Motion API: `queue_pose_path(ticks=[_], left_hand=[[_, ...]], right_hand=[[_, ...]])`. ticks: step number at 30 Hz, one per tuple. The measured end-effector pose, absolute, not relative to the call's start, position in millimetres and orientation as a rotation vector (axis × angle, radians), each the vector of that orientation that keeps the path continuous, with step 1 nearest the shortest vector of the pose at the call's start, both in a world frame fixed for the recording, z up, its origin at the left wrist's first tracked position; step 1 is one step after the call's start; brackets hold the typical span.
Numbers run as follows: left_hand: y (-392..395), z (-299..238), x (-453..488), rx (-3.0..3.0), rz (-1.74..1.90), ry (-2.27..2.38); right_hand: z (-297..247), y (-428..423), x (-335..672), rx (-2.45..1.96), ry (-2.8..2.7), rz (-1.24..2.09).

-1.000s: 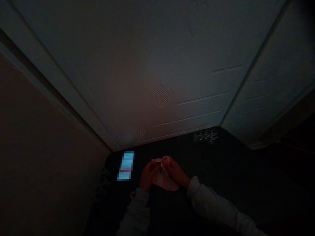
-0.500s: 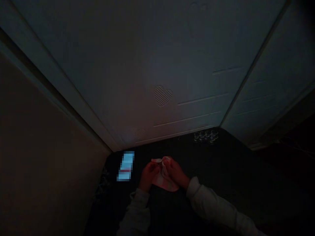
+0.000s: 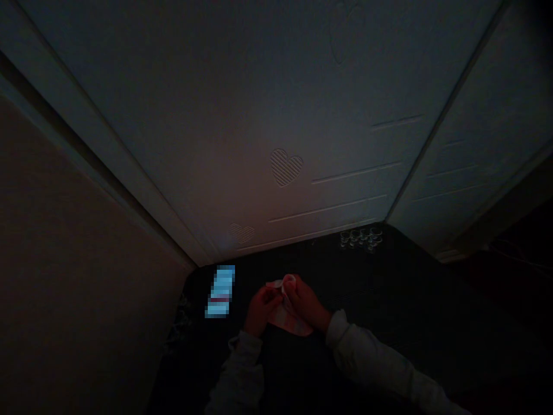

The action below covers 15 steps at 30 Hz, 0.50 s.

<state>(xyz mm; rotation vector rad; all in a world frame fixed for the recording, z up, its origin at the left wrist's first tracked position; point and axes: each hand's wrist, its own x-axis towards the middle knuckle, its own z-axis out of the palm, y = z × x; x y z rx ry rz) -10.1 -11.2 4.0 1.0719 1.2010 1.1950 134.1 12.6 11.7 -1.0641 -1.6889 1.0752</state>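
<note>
Pink cloth [image 3: 290,324]: gathered between both hands, over the dark tabletop [image 3: 371,311]; contact unclear.
Left hand [image 3: 260,308]: fingers pinching its upper edge.
Right hand [image 3: 308,304]: thumb and fingers pinching its bunched top.
Small glasses [image 3: 362,237]: clustered near the pale panel [image 3: 242,115], rightward.

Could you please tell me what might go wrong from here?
The light is very dim, so the left hand and right hand might mishandle the pink cloth they both hold.
The lit screen to the left of the left hand could be nudged if that hand swung outward.
The clear glasses near the dark table's back edge might tip over if the right hand reached that way.
</note>
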Motion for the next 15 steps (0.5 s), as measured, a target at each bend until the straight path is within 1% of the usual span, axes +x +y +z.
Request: queue_pose_path(ticks=[8,15], left_hand=[[-12.0,2.6,-8.1,1.109,1.142,1.262],[-11.2,-0.2,-10.0,1.101,1.141,1.210]], right_hand=[[9.4,17.6,136.4,-1.071,-1.683,1.060],[6.6,15.6,136.0,-1.107,-1.652,1.086]])
